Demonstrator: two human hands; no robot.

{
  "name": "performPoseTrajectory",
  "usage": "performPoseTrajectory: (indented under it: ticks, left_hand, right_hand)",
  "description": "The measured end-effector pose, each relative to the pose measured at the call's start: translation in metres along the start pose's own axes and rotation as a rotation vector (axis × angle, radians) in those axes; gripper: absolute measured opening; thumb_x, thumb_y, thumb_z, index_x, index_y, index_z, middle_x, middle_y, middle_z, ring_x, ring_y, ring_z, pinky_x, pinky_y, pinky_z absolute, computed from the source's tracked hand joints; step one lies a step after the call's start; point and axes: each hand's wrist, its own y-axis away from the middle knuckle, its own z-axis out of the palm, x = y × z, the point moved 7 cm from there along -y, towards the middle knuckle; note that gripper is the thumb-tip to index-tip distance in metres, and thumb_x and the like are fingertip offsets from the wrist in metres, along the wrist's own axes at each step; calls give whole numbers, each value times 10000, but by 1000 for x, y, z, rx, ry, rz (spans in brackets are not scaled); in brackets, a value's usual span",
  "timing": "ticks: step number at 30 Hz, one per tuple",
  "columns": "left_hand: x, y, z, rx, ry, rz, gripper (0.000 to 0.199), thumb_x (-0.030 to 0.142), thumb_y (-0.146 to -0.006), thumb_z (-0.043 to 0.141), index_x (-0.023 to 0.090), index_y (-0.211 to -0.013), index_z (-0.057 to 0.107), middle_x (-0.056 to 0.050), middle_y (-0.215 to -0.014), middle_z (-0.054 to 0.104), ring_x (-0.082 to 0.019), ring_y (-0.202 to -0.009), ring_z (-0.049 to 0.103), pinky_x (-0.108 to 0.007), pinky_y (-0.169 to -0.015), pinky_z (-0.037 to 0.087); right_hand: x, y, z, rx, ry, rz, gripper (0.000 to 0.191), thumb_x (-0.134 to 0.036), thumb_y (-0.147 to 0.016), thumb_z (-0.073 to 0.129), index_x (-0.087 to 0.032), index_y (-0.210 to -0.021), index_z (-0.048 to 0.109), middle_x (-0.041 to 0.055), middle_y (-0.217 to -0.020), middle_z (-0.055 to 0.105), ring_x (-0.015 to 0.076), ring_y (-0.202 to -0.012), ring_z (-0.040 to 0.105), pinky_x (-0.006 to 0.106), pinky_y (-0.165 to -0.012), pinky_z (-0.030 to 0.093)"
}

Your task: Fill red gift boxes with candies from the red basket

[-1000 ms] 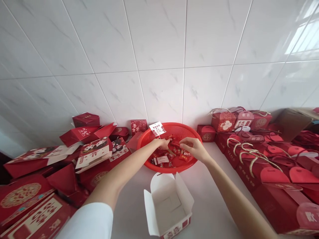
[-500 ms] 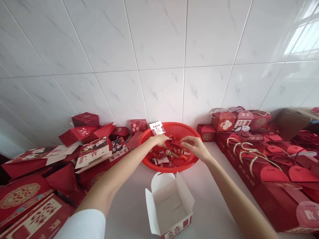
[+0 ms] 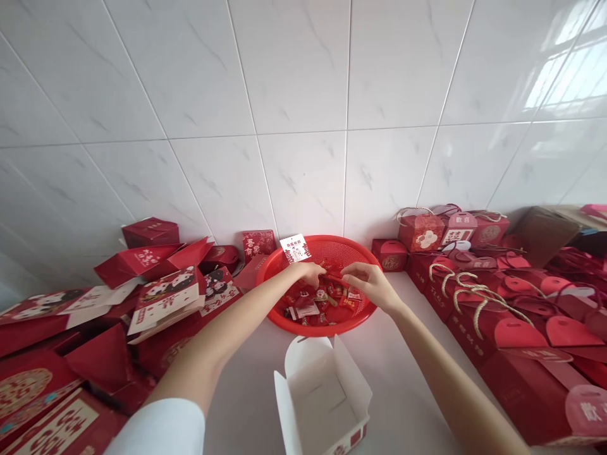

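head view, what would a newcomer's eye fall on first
Probably the round red plastic basket at centre, with the left hand and right hand over small wrapped packets inside. Then the open white-lined cardboard box nearer the viewer, and the red cardboard boxes massed on both sides.

A wall (image 3: 303,95) of large, glossy white tiles with faint grey veining spans from ten to two o'clock, crossed by thin pale grout lines (image 3: 348,82). At two o'clock, a bright, barred window reflection (image 3: 566,82) shines in the glaze. The light dims toward nine o'clock. A smooth, pale grey surface (image 3: 398,373) shows at five o'clock.
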Motion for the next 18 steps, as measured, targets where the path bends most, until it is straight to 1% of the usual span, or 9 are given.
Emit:
performPoseTrajectory:
  ticks: [3, 5, 7, 9, 11, 13, 15, 16, 18]
  left_hand:
    - [0, 9, -4, -51, 3, 6, 501, 269, -674, 790, 256, -1170, 725, -59, -1166, 751, -300, -1011, 697, -336, -824, 571]
    - [2, 15, -8, -42, 10, 30, 363, 247, -711, 763, 261, -1073, 758, -22, -1092, 774, -260, -973, 705, -293, -820, 559]
    - [5, 19, -14, 21, 12, 50, 298, 224, -776, 695, 246, -1066, 757, -28, -1115, 768, -248, -1001, 700, -283, -856, 541]
    - [11, 20, -21, 109, 10, 72, 333, 224, -843, 618, 231, -1160, 721, -54, -1220, 730, -250, -1087, 677, -289, -912, 518]
    - [20, 19, -24, 174, 4, 108, 396, 255, -897, 563, 237, -1282, 652, -66, -1342, 665, -251, -1206, 624, -295, -983, 485]
    - [29, 15, -24, 195, -6, 149, 459, 315, -931, 539, 261, -1385, 568, -67, -1447, 586, -252, -1309, 552, -307, -1047, 446]
    - [37, 9, -19, 175, -20, 181, 533, 395, -924, 566, 290, -1444, 507, -68, -1504, 532, -270, -1371, 494, -333, -1086, 420]
    - [40, 6, -16, 156, -29, 188, 580, 429, -902, 599, 299, -1457, 491, -73, -1512, 522, -287, -1382, 481, -351, -1095, 416]
    - [42, 0, -9, 111, -49, 190, 670, 454, -840, 675, 310, -1464, 481, -87, -1505, 529, -319, -1372, 489, -382, -1086, 430]
  right_hand:
    - [2, 0, -1, -1, -10, 12, 271, -457, -815, 678, -194, -872, 708, 49, -826, 735, 187, -643, 668, 324, -622, 553]
    - [2, 0, -2, 4, -4, 13, 279, -462, -819, 679, -192, -879, 712, 46, -813, 734, 186, -648, 664, 317, -614, 550]
    - [1, 1, -3, 20, -8, 15, 283, -464, -815, 687, -188, -871, 714, 43, -778, 728, 185, -640, 655, 315, -611, 545]
    - [-2, 2, -4, 66, -25, 6, 276, -458, -806, 697, -187, -850, 714, 43, -761, 724, 186, -637, 650, 322, -627, 543]
    - [-6, 8, -10, 183, -53, -25, 250, -437, -804, 697, -191, -846, 712, 43, -771, 723, 194, -672, 661, 336, -679, 550]
    - [-8, 21, -20, 362, -75, -60, 217, -410, -811, 688, -199, -860, 707, 46, -806, 729, 209, -744, 679, 355, -755, 555]
    - [-8, 42, -30, 538, -73, -75, 199, -396, -815, 685, -206, -869, 700, 57, -852, 738, 227, -828, 688, 376, -818, 552]
    - [-8, 54, -32, 597, -60, -70, 198, -396, -817, 685, -206, -873, 699, 67, -881, 744, 237, -862, 689, 384, -836, 552]
    - [-6, 80, -33, 651, -18, -42, 207, -402, -826, 679, -206, -887, 700, 85, -927, 748, 251, -899, 690, 395, -840, 557]
